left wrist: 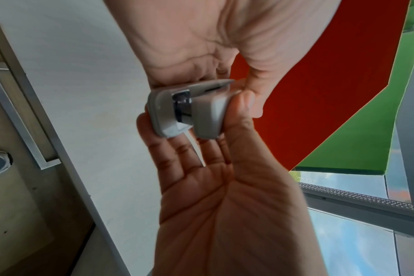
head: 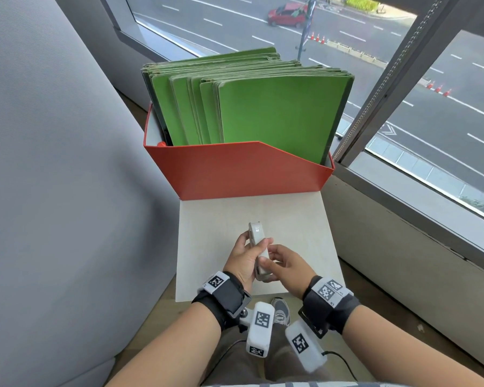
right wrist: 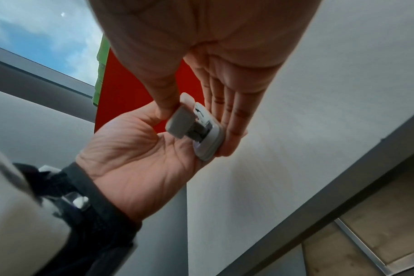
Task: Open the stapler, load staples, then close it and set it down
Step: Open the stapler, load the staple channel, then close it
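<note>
Item 1, bench [head: 299, 219]: pale board under my hands, carrying a red file box [head: 235, 171] of green folders [head: 274, 113].

Item 2, my left hand [head: 239, 261] and right hand [head: 287, 265]: together above the bench, both clamped on the stapler.

Item 3, stapler [head: 259, 248]: small, grey, held clear of the bench. Judged light, rigid, smooth plastic, possibly slippery; best gripped by base and top arm near the hinge.

Not determinable: any staples; the magazine's contents.

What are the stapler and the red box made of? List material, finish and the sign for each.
Stapler: probably matte grey plastic, with rounded moulded edges; the inner channel looks like shiny metal, as it reflects.
Red box: likely matte card or thin board, with flat folded panels.
</note>
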Demonstrator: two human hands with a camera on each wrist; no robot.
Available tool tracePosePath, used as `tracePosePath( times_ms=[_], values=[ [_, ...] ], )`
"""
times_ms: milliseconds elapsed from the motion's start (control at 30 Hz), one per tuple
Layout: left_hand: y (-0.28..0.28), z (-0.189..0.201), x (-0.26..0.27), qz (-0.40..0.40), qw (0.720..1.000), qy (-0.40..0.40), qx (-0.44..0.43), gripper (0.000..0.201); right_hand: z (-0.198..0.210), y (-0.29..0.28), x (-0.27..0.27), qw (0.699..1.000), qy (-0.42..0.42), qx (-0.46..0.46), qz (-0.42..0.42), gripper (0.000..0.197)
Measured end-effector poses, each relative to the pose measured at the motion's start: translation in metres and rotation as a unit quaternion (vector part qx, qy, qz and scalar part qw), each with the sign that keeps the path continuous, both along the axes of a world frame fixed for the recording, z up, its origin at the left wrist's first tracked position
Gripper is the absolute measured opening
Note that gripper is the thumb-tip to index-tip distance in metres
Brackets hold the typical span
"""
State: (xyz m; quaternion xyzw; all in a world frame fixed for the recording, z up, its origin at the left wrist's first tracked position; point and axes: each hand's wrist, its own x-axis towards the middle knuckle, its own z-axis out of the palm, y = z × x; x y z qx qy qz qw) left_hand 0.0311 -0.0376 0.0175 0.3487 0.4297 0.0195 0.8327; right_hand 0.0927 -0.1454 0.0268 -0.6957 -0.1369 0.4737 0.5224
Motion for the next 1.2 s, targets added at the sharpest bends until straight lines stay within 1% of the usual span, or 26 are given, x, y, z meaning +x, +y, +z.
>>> tracePosePath(
  times_ms=[167,333,367,400,433,467,533,600,700,733,800,867,967,1033,1133,1200],
  values=[
    [0.0,-0.006,0.001,-0.001,1.0,0.004,0.014,0.044,-0.005,0.001,-0.002,1.0,-0.004,-0.007,-0.009,0.027],
    [0.0,-0.012,-0.001,-0.005,1.0,0.008,0.016,0.04,-0.009,0.003,-0.006,1.0,0.001,-0.016,-0.006,0.022],
    [0.0,-0.014,-0.001,-0.01,1.0,0.013,0.021,0.039,-0.009,0.003,-0.006,1.0,0.0,-0.021,-0.009,0.024],
    [0.0,-0.014,-0.001,-0.018,0.999,0.018,0.03,0.037,-0.012,0.003,-0.006,0.999,0.0,-0.029,-0.013,0.03],
    [0.001,-0.016,0.0,-0.028,0.998,0.027,0.047,0.035,-0.016,0.002,-0.004,0.999,-0.001,-0.038,-0.016,0.036],
    [0.001,-0.015,0.002,-0.044,0.996,0.037,0.074,0.033,-0.016,0.002,-0.002,0.999,-0.007,-0.046,-0.018,0.037],
    [0.003,-0.017,0.006,-0.103,0.98,0.061,0.158,0.035,-0.018,-0.001,0.003,0.998,-0.025,-0.049,-0.023,0.032],
    [0.003,-0.019,0.014,-0.174,0.949,0.081,0.248,0.04,-0.016,-0.003,0.01,0.997,-0.046,-0.054,-0.034,0.032],
    [-0.001,-0.023,0.036,-0.243,0.912,0.117,0.31,0.048,-0.013,-0.005,0.026,0.993,-0.088,-0.08,-0.025,0.035],
    [-0.003,-0.022,0.046,-0.254,0.905,0.124,0.318,0.047,-0.012,-0.006,0.033,0.991,-0.1,-0.09,-0.025,0.039],
    [-0.007,-0.024,0.067,-0.262,0.9,0.137,0.321,0.045,-0.013,-0.008,0.049,0.986,-0.126,-0.104,-0.028,0.045],
    [-0.011,-0.023,0.09,-0.265,0.896,0.154,0.321,0.046,-0.019,-0.01,0.066,0.982,-0.149,-0.115,-0.03,0.046],
    [-0.018,-0.026,0.119,-0.279,0.883,0.172,0.337,0.047,-0.028,-0.01,0.094,0.978,-0.153,-0.139,-0.03,0.043],
    [-0.021,-0.031,0.134,-0.274,0.883,0.18,0.335,0.042,-0.033,-0.009,0.108,0.977,-0.15,-0.15,-0.025,0.042],
    [-0.024,-0.038,0.147,-0.272,0.885,0.2,0.319,0.042,-0.037,-0.008,0.121,0.978,-0.146,-0.149,-0.011,0.042],
    [-0.024,-0.044,0.151,-0.261,0.887,0.206,0.321,0.039,-0.036,-0.007,0.125,0.975,-0.158,-0.156,-0.002,0.041]
  ],
)
